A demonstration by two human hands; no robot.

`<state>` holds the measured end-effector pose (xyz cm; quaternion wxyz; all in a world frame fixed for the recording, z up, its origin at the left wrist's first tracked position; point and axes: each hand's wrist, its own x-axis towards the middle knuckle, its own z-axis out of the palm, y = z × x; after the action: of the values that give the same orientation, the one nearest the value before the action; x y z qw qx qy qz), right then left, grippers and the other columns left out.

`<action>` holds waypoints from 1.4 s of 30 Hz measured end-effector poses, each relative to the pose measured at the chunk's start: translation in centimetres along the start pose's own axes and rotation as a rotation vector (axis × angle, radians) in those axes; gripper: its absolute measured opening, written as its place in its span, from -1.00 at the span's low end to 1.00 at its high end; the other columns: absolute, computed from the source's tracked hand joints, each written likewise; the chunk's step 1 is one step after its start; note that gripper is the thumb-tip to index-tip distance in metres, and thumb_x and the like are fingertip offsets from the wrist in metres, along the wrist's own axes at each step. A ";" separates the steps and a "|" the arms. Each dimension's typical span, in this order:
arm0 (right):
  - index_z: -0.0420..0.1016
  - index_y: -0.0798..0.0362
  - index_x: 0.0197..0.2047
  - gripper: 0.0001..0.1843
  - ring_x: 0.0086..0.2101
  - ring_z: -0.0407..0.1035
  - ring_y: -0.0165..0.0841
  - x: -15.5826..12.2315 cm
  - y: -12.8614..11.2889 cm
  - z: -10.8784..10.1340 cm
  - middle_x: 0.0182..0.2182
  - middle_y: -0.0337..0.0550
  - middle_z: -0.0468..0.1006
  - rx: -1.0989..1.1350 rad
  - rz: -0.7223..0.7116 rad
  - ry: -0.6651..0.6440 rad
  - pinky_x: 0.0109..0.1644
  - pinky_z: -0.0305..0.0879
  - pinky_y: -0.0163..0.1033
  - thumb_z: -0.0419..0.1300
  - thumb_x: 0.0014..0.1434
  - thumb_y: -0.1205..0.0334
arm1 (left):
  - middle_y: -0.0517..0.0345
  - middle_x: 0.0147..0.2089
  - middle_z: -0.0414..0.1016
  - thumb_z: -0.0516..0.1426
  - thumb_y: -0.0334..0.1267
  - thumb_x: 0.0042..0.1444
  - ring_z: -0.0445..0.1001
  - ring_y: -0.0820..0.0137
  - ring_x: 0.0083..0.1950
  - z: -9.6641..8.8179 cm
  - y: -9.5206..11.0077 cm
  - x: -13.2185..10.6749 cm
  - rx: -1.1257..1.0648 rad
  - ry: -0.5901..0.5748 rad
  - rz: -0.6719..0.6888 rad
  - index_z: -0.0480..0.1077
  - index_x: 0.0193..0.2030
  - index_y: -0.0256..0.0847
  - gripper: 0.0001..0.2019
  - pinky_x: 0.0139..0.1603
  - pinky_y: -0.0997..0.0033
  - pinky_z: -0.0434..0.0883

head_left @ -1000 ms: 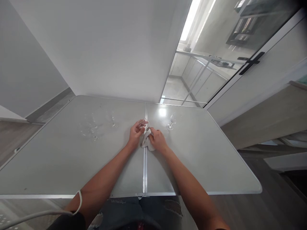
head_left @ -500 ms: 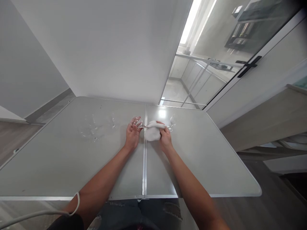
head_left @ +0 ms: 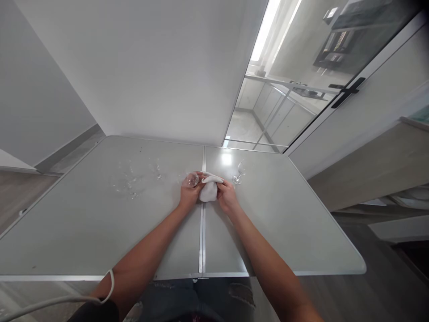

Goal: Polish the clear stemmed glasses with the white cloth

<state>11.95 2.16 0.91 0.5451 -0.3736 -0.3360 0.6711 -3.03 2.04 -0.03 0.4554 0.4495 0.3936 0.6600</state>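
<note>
In the head view, the left hand [head_left: 189, 193] grips a clear drinking glass [head_left: 192, 180] above the middle of the table [head_left: 284, 223], nearer its far edge. The right hand [head_left: 228, 197] pinches a white cloth [head_left: 208, 192], bunched between both hands. A stemmed glass [head_left: 237, 180] stands right of them, toward the far edge; faint clear glassware [head_left: 133, 194] sits toward the far left corner.

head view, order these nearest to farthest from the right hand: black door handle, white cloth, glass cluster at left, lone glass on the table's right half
1. White cloth: held in the right hand, at its left.
2. Lone glass: just beyond the hand, slightly right.
3. Glass cluster: on the left half of the table.
4. Black door handle: far right, beyond the table.
</note>
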 end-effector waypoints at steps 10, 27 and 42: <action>0.34 -0.08 -0.05 -0.73 -0.25 0.37 -0.39 0.2 0.4 -1.0 -0.23 -0.25 0.49 -0.272 -0.327 0.555 -0.21 0.33 -0.32 0.19 0.18 0.09 | 0.11 -0.28 0.62 0.46 -0.16 -0.10 0.65 0.21 -0.14 0.0 0.6 0.0 -0.161 0.110 0.007 0.49 -0.23 -0.20 -0.65 0.03 0.06 0.55; 0.62 0.06 -0.23 -0.77 -0.36 0.43 -0.34 -0.6 -0.3 0.8 -0.33 -0.17 0.62 0.079 0.006 -0.004 -0.30 0.41 -0.27 0.37 -0.01 0.22 | 0.05 -0.24 0.66 0.46 -0.13 -0.14 0.64 0.27 -0.18 0.1 -0.4 -0.1 0.067 0.109 -0.013 0.55 -0.28 -0.21 -0.68 -0.06 0.25 0.57; 0.63 0.04 -0.22 -0.79 -0.33 0.39 -0.36 -0.9 -1.3 0.9 -0.32 -0.19 0.58 0.049 -0.057 -0.047 -0.24 0.38 -0.26 0.34 0.05 0.19 | 0.06 -0.23 0.64 0.45 -0.15 -0.11 0.63 0.28 -0.17 0.0 0.0 -0.2 0.060 0.114 -0.006 0.53 -0.29 -0.21 -0.70 -0.04 0.25 0.57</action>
<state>11.90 1.50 2.55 0.5649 -0.3345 -0.3429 0.6718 -3.03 1.87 -0.08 0.4205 0.4234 0.4398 0.6712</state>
